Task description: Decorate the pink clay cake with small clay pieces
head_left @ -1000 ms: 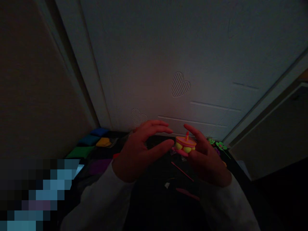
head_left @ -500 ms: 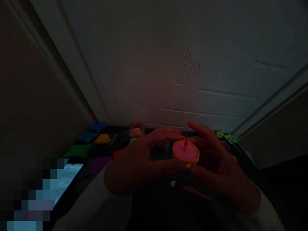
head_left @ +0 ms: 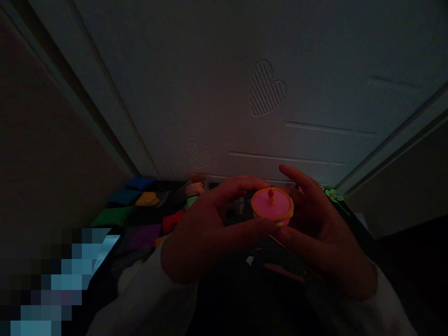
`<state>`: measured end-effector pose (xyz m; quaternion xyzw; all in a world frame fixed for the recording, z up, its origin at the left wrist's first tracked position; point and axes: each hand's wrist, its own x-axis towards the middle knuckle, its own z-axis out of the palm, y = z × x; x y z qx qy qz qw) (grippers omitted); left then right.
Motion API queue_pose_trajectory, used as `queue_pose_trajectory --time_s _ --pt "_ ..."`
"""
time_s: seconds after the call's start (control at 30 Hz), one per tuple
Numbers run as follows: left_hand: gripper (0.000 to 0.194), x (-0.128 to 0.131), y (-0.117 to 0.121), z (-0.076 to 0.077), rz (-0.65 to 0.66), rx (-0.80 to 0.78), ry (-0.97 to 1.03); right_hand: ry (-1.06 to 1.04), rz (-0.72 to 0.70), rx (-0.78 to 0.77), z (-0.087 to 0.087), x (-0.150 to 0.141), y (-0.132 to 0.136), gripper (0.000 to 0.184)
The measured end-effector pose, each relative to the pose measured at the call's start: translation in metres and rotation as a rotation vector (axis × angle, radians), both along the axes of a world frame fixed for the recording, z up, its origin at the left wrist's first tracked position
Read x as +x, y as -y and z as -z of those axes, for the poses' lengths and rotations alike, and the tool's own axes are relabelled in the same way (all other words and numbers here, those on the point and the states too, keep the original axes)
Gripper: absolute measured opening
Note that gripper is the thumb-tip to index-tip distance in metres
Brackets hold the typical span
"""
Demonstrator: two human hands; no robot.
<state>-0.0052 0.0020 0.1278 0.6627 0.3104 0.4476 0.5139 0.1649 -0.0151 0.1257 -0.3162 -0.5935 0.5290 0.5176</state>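
Observation:
A small clay cake (head_left: 273, 205) with a pink top, an orange rim and a short candle in its centre is held upright above the dark table. My left hand (head_left: 217, 228) grips it from the left, its thumb at the front edge and its fingers curved behind. From the right, my right hand (head_left: 325, 233) has its thumb against the front, while the index finger sticks up apart from the cake. Part of the cake's side is hidden by both thumbs. Below the hands lie a pink knife-like tool (head_left: 283, 272) and a white scrap (head_left: 249, 260).
Coloured packets lie at the left: blue (head_left: 140, 183), green (head_left: 114, 216), purple (head_left: 145, 236) and red (head_left: 172, 220). A green flower shape (head_left: 335, 195) is at the back right. Behind the table stands a pale panel (head_left: 210, 93) with heart reliefs. The light is dim.
Both hands and the cake sit slightly higher in the picture, and more of the cake's pink side shows. The camera view has shifted a little. Both hands keep their hold.

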Motion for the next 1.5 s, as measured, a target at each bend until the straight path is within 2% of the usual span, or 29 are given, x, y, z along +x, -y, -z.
queue_pose_trajectory --time_s 0.2,0.43,0.63,0.77,0.97,1.23,1.37,1.5 --pt "0.045 -0.001 -0.001 0.001 0.026 0.0 0.01 -0.022 -0.008 -0.043 -0.002 0.0 0.0 0.069" --pt "0.039 0.0 0.0 0.005 -0.025 0.075 0.012 -0.029 -0.034 -0.049 -0.001 0.001 0.001 0.068" --pt "0.048 0.001 0.002 0.003 0.035 0.055 0.023 -0.093 -0.104 -0.057 0.0 0.004 -0.001 0.062" --pt "0.042 0.001 0.003 0.002 -0.004 0.097 0.019 -0.091 -0.136 -0.063 0.0 0.004 -0.002 0.06" --pt "0.048 0.002 0.004 0.003 -0.002 0.131 0.027 -0.075 -0.115 -0.072 0.001 0.005 -0.003 0.06" --pt "0.04 0.005 0.005 0.004 -0.047 0.164 0.059 -0.124 -0.143 -0.084 0.003 0.001 -0.004 0.057" --pt "0.046 0.007 0.005 0.005 -0.062 0.153 0.103 -0.145 -0.141 -0.138 0.007 -0.001 -0.007 0.058" --pt "0.048 0.008 0.005 0.005 -0.044 0.148 0.094 -0.129 -0.207 -0.133 0.01 0.0 -0.012 0.057"
